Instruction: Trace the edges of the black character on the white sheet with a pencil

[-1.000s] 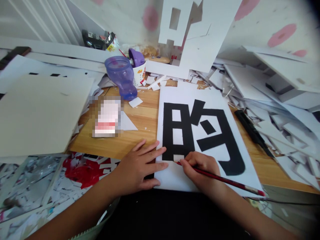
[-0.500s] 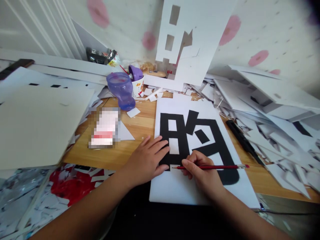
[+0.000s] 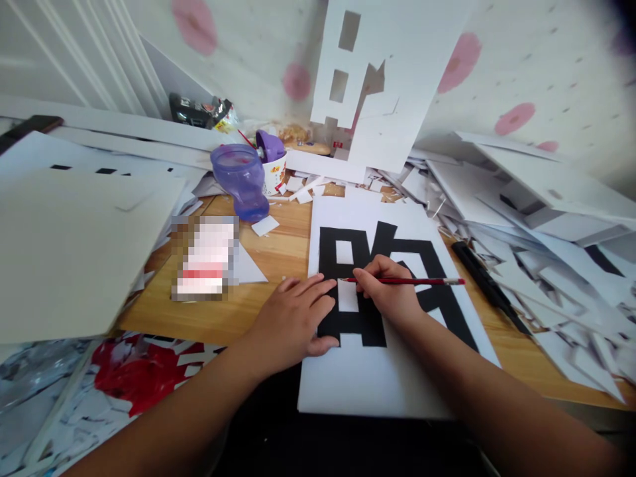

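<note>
On a white board (image 3: pixel 358 384) at the table's front lies a black cut-out character (image 3: pixel 374 328) with angular strokes and square gaps. My left hand (image 3: pixel 297 317) rests flat on its left edge, fingers spread. A red pencil (image 3: pixel 427 281) is pinched in my right hand (image 3: pixel 390 285), lying nearly level. Its tip points left and meets the top edge of the lower square gap, close to my left fingertips. The right hand and forearm cover part of the character's right half.
Left of the board lies a blurred-out phone (image 3: pixel 206 255). Behind it stand a purple cup (image 3: pixel 243 179) and a paper tub (image 3: pixel 275 173). A black cutter (image 3: pixel 489 285) and heaped white scraps (image 3: pixel 561 305) lie right. A cut-out white sheet (image 3: pixel 392 119) leans on the wall.
My right hand has moved the pencil away from me, from the character's bottom gap up to the lower square gap. My left hand has stayed in place, pressing the character.
</note>
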